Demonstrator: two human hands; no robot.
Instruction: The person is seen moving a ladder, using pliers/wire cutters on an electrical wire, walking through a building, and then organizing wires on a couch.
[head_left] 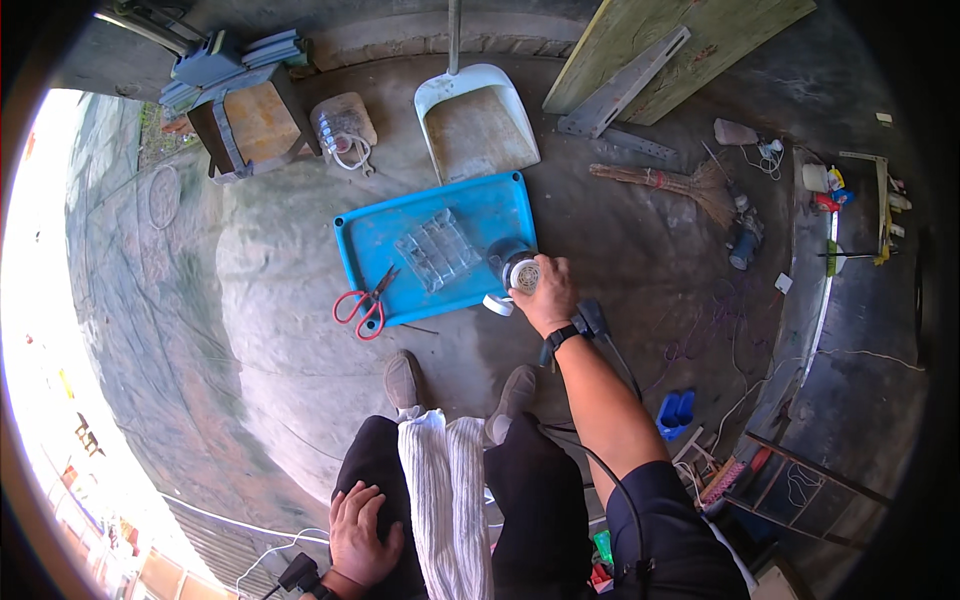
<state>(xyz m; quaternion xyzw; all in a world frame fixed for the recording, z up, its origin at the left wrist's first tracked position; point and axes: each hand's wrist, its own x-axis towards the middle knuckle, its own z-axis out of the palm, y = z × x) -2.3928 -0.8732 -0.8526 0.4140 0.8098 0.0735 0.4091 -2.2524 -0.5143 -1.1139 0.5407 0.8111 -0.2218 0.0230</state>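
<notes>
At the right edge of a low blue table (375, 235), my right hand (548, 298) is closed round a dark see-through jar (506, 252). The jar has a white rim and a pale, perforated-looking top (525, 275) that faces up. A white lid (497, 304) shows just below my fingers, by the table's near right corner. My left hand (366, 532) lies flat on my left thigh with its fingers a little apart, holding nothing. A clear compartment box (438, 250) sits mid-table. Red-handled scissors (368, 303) lie over the table's near left edge.
White ribbed cloth (440, 500) drapes over my lap. Beyond the table stand a dustpan (480, 125) and a rusty metal box (255, 125). A straw broom (670, 185) lies to the right, below leaning boards (660, 60). Cables and a blue plastic item (676, 412) are on the right floor.
</notes>
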